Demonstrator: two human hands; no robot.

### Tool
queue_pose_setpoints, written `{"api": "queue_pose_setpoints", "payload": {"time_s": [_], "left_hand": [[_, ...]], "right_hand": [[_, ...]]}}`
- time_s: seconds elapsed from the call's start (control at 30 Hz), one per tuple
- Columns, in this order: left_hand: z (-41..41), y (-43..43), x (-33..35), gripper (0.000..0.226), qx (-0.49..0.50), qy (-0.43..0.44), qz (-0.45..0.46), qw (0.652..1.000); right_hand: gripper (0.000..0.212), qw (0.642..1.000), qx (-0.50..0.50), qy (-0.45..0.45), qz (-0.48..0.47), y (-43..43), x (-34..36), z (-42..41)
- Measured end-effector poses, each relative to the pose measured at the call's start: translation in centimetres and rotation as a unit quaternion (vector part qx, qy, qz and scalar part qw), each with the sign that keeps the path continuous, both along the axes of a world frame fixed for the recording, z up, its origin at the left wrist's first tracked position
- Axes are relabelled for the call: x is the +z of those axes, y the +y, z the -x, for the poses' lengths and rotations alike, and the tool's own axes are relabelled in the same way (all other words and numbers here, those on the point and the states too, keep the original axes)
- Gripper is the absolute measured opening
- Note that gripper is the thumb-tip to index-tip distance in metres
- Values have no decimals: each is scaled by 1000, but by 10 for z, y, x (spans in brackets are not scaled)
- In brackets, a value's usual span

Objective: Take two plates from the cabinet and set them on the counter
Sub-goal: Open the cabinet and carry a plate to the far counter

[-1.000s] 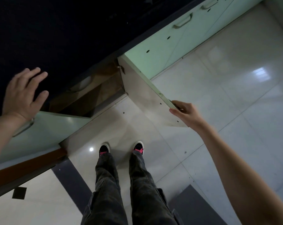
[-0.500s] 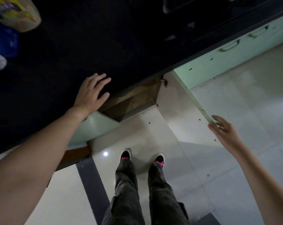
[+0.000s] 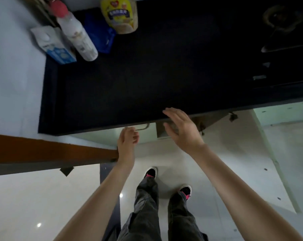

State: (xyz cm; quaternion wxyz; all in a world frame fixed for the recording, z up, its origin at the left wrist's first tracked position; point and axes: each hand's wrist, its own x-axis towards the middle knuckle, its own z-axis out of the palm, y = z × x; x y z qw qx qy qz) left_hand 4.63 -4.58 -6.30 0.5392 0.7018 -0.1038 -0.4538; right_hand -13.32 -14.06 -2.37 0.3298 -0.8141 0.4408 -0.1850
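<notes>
No plate shows in the head view. The black counter (image 3: 164, 70) fills the upper half. Beneath its front edge the cabinet (image 3: 180, 121) stands open, with its inside dark and mostly hidden by my right hand. My right hand (image 3: 183, 131) hovers flat in front of that opening, fingers apart, holding nothing. The pale green left door (image 3: 112, 136) carries a metal handle (image 3: 144, 126). My left hand (image 3: 127, 145) is just beside the handle's left end, its fingers loosely curled around nothing. The right door (image 3: 269, 162) is swung wide open.
A red-capped bottle (image 3: 77, 39), a milk carton (image 3: 55, 47), a blue bag (image 3: 102, 40) and a yellow packet (image 3: 120, 16) stand at the counter's far left. A stove burner (image 3: 279, 18) sits at the far right. A brown wooden ledge (image 3: 51, 150) runs at the left. My feet (image 3: 168, 181) stand on the tiled floor.
My right hand left the right door's edge and moved left to the cabinet opening. My left hand dropped from the counter top to beside the left door's handle. The view tilted up over the counter.
</notes>
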Motion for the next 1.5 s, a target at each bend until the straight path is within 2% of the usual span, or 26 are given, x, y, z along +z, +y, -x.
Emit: {"api": "queue_pose_setpoints", "payload": {"time_s": [0.1,0.2,0.3,0.4,0.5,0.6,0.7,0.83,1.0,1.13,1.33,1.43,1.5], "left_hand": [[-8,2,-34,22,104,206,-83,970],[-10,-9,-62,47,167,369,-40,913],[-6,-21,-79,60,173,428,7,887],[1,-32,-89,54,221,449,51,864],[8,-40,-90,48,246,452,110,850],[15,-44,-88,29,271,448,144,840],[20,-42,-88,36,309,439,129,834],[27,-26,-85,41,318,412,123,845],[31,21,-89,29,312,393,86,861],[33,57,-90,49,305,349,19,886],[24,133,-78,27,268,280,-19,922],[9,178,-70,28,264,246,-29,932],[-6,206,-65,38,263,224,-61,936]], "right_hand": [[50,992,107,62,31,-21,-15,-51],[55,963,195,156,97,-47,-34,-83],[57,926,269,217,150,-71,-47,-99],[59,907,303,233,177,-85,-56,-102],[61,906,303,222,198,-89,-61,-101],[64,891,337,220,212,-90,-62,-100],[67,880,363,221,213,-91,-63,-99],[68,892,354,205,192,-91,-62,-100],[67,898,339,196,201,-91,-63,-103],[67,897,336,206,202,-93,-66,-103],[69,893,326,230,210,-91,-65,-105],[68,891,327,234,210,-91,-63,-105],[69,892,329,228,212,-90,-61,-105]]}}
